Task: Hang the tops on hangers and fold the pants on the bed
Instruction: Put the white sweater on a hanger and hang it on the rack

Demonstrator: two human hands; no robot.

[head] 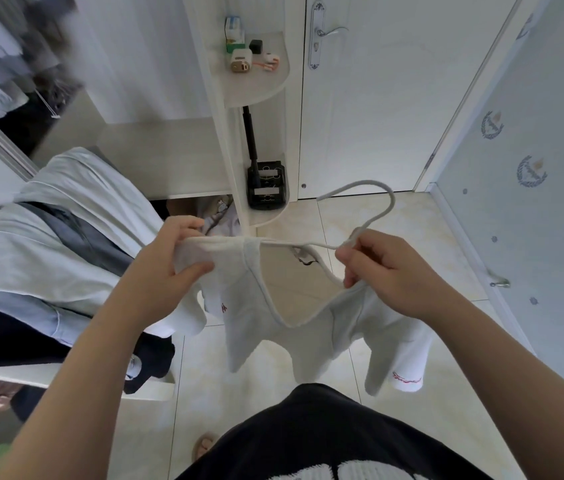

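One white top [273, 327] hangs in the air in front of the person, over the tiled floor [342, 216], held up at the shoulders by two hands. One white hanger [392, 202] is with it. The hook stands above the neckline, and one arm runs into the neck opening toward the left shoulder.

The left hand [173, 258] grips the left shoulder of the top, fingers curled over the cloth and thumb pressed in from below. The right hand [391, 271] has its fingers curled and pinches the hanger wire below the hook, together with the edge of the neckline.

There are two patches of red writing on the top, one on the chest [224, 308] and one at a sleeve hem [407, 378]. Both are too small to read.

To the left lies a pile of clothes [65, 230] in white, grey and dark blue. Beyond are two rounded corner shelves [259, 84] with small items on the upper one and a black device [266, 185] on the lower. Next to them is one white door [377, 116] with one handle [330, 32]. At the right is pale wallpaper [533, 133] with wreath emblems whose lettering is illegible.
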